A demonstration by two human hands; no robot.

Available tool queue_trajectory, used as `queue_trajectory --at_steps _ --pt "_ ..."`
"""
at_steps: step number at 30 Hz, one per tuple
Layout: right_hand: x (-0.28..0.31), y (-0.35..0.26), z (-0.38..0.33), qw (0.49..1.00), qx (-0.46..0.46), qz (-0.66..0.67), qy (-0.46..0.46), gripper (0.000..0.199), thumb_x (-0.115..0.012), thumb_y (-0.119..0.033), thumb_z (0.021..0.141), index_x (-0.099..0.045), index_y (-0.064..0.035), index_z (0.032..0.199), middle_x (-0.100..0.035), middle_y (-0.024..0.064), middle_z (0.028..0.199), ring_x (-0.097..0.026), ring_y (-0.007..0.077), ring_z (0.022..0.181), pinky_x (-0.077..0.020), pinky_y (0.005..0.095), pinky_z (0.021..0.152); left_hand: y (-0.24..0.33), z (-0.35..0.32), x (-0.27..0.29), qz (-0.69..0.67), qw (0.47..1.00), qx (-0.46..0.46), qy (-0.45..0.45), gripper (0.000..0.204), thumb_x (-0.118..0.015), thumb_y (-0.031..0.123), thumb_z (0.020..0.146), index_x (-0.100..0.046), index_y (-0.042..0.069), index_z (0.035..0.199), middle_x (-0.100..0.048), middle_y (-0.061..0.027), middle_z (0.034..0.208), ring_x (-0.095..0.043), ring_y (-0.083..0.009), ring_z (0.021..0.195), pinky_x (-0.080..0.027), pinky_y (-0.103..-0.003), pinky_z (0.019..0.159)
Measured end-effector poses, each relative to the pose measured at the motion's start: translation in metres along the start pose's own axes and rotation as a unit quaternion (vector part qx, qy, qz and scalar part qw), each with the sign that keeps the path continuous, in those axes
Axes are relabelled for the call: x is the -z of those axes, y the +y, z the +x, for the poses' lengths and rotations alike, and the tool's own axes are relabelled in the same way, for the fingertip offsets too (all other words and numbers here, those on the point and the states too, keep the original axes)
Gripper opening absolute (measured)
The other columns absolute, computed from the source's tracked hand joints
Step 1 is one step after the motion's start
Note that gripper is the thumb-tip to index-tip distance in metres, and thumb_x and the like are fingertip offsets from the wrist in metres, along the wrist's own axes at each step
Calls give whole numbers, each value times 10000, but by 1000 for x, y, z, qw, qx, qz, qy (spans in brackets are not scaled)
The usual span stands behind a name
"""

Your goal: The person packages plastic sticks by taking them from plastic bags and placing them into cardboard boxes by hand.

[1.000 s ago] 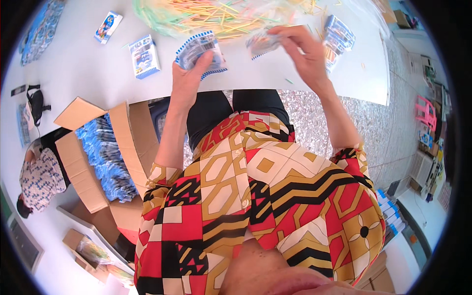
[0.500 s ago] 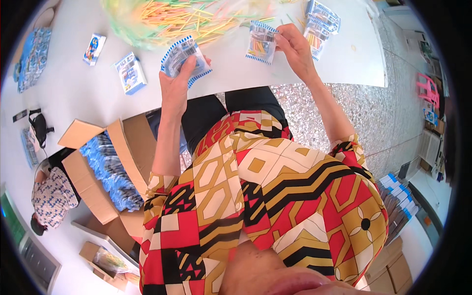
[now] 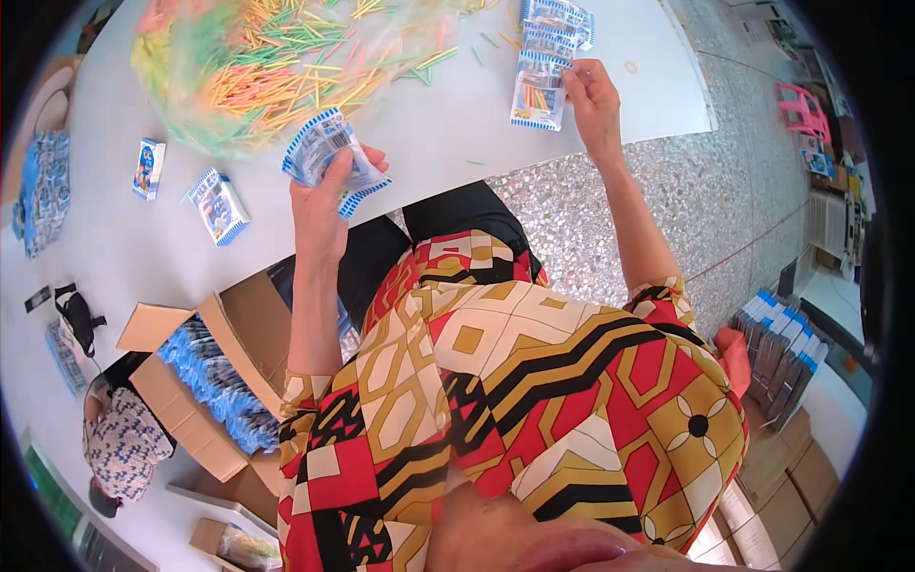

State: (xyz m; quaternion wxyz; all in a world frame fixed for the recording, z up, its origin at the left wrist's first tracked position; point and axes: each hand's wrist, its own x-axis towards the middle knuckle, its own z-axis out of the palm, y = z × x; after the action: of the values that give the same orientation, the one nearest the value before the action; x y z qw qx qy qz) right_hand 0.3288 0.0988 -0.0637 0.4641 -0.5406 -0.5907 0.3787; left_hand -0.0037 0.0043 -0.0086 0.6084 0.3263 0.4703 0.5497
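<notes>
Translucent greenish plastic bag (image 3: 205,133): taken as landmark, with thin coloured sticks (image 3: 276,86) spread in it
Flat rectangular blue-and-white film packet (image 3: 538,103): laid right of the bag, on the bag side of the right hand (image 3: 598,103), which is nearer than the left; its long axis is pointed roughly toward the near table edge
Right hand: thumb and fingertips are pinched on the packet's edge
Left hand (image 3: 320,197): nearer the wearer than the bag; striped-edge film packets (image 3: 317,145) are clasped beneath the thumb
Overlapping packet row (image 3: 558,24): right of the bag; the single packet, held apart 0.5 s earlier, has been brought up to it
</notes>
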Motion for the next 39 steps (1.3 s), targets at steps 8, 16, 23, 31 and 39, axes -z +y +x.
queue_trajectory --at_steps 8,16,23,31,39 --pt "-13 -21 16 954 147 -198 169 273 -600 -68 861 -528 -8 1118 -555 68 1064 -542 105 799 -476 239 665 3 1 -11 -12 999 -10 36 212 -633 97 850 -605 -13 1029 -675 -109 836 -659 -172 731 -540 -300 673" --pt "-107 -107 -6 959 140 -17 -246 167 -576 -112 884 -572 -59 1042 -611 10 850 -525 59 720 -418 194 622 -3 -2 -9 12 997 -38 68 235 -730 78 763 -649 -18 962 -677 -69 841 -643 -121 702 -528 -257 654" --pt "-141 -134 3 918 118 -83 -368 175 -637 -176 858 -616 -1 855 -513 41 635 -404 83 576 -360 258 523 3 -12 -6 -2 997 -49 58 259 -726 108 783 -648 16 1012 -670 -41 892 -622 -92 784 -511 -249 715" --pt "-145 -143 7 892 192 -104 -396 140 -617 -123 856 -597 -9 934 -559 74 711 -450 113 612 -390 265 557 10 -14 12 -42 999 19 4 273 -701 145 812 -633 5 1037 -663 -44 925 -618 -95 820 -507 -260 742" --pt "-146 -155 8 897 216 -63 -381 178 -679 -68 789 -606 -49 950 -610 18 858 -480 106 630 -417 243 580 15 -18 19 58 997 -43 11 308 -737 78 760 -623 27 1042 -659 -37 934 -614 -108 811 -503 -272 744"
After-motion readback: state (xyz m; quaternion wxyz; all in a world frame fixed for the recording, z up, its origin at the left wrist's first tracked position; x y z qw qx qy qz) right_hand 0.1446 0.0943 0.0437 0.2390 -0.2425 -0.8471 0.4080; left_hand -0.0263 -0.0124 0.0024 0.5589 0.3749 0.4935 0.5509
